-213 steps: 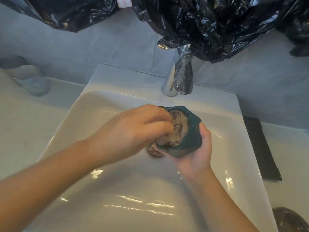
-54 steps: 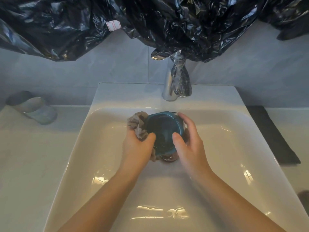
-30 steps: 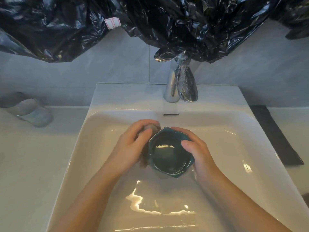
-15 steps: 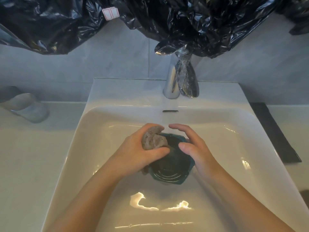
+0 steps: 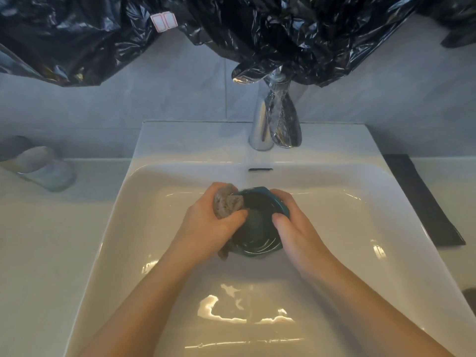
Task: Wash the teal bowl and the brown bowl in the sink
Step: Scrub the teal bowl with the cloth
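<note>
Both hands [image 5: 208,228] [image 5: 296,229] clasp teal bowl's [image 5: 257,239] rim in sink [image 5: 144,215].

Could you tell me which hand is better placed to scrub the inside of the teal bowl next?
The left hand: it grips the brownish cloth right at the rim of the teal bowl, while the right hand holds the bowl's other side, steadying it.

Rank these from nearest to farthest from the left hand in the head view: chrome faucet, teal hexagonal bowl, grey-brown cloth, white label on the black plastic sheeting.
1. Grey-brown cloth, gripped in the left hand itself.
2. Teal hexagonal bowl, just to its right, held by the right hand.
3. Chrome faucet, behind the white sink.
4. White label, high on the black plastic sheeting.
</note>
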A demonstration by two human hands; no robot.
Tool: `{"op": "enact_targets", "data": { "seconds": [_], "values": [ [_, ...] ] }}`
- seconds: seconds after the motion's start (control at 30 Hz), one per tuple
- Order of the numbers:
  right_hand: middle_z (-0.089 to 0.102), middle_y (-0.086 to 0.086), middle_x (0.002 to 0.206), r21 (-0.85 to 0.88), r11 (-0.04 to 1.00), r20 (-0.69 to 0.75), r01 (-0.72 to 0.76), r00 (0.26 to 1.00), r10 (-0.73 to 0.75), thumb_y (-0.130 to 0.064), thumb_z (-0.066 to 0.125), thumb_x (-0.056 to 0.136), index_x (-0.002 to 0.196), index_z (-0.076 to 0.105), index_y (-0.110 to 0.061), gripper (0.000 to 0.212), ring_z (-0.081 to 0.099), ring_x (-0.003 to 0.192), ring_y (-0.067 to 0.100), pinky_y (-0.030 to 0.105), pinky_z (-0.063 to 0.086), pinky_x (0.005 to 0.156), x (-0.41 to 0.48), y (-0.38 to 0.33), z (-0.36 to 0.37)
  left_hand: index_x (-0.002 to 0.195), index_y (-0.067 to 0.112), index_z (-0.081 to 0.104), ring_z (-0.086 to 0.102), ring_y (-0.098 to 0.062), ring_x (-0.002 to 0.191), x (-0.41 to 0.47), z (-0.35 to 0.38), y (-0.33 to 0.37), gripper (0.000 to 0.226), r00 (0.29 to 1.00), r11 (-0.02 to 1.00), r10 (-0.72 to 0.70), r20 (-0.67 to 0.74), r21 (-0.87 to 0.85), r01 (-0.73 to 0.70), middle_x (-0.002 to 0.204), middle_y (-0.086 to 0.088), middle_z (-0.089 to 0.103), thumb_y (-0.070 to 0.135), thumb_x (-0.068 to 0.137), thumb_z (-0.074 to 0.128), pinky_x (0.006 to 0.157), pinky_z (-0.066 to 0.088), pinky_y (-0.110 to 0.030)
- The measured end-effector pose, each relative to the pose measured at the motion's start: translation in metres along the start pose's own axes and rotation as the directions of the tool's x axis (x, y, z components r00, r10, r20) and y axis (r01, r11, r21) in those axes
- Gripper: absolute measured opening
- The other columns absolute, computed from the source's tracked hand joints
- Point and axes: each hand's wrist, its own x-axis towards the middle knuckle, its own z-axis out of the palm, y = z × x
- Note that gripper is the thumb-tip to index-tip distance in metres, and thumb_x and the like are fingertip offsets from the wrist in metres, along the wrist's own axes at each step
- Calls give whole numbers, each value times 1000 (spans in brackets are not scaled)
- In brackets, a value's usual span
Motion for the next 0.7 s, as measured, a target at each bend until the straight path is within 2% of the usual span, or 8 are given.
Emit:
{"op": "enact_targets", "data": {
  "seconds": [0.1,0.27,0.33,0.4,0.47,0.57,0.63,0.7],
  "values": [
    [62,-10,115,-56,998,80,16,997,-12,-10,38,99,120,50,-42,40,60,99,-6,11,50,75,-1,-2,-4,103,43,57,71,-28,75,3,-8,-6,38,995,999,2,100,41,-6,96,4,68,38,67,68,65,59,-50],
    [61,-8,120,-143,989,271,28,962,11,-31,37,85,119,51,-50,41,60,109,8,22,54,87,-6,-1,-4,111,45,57,64,-6,96,7,-20,-14,44,944,987,12,331,145,-63,104,14,65,37,69,67,87,57,-37],
    [61,-9,121,-133,990,293,36,956,4,-35,38,85,116,50,-51,38,60,110,9,21,55,86,-7,-3,-3,111,44,57,63,-9,99,7,-21,-11,45,919,986,-1,394,156,-65,106,12,65,30,69,65,87,56,-37],
    [65,-8,114,-61,998,201,29,979,-16,-38,44,84,119,51,-51,38,64,106,10,26,56,87,-5,-4,-2,113,45,56,62,-15,102,6,-19,-10,50,944,990,2,331,131,-48,109,9,64,29,66,61,85,58,-37],
    [69,-1,104,38,999,101,5,995,-9,-42,52,83,125,48,-50,43,68,99,12,28,57,87,-1,-3,-4,118,45,55,61,-17,102,5,-15,-11,57,983,997,1,182,72,-15,114,7,62,30,63,59,85,58,-36],
    [71,4,102,48,999,-18,-12,1000,13,-35,54,96,126,52,-37,30,70,94,12,23,57,78,1,-2,-2,123,43,54,67,-13,86,1,-8,-11,59,998,997,-7,-69,-81,2,111,6,64,24,68,62,79,60,-36],
    [70,-2,106,24,1000,-61,14,998,-13,-26,45,102,122,59,-27,24,68,95,7,15,53,71,0,-2,1,126,44,51,69,-9,78,0,-5,-9,59,994,991,4,-109,-133,-19,110,11,63,21,74,65,71,61,-34],
    [71,-5,107,21,998,-90,67,994,-65,-18,42,103,118,63,-24,26,66,93,-2,9,49,69,-1,-4,0,127,45,50,68,-7,89,-1,-4,-9,63,998,992,37,-56,-121,-43,113,11,63,30,69,67,82,59,-34]
  ]
}}
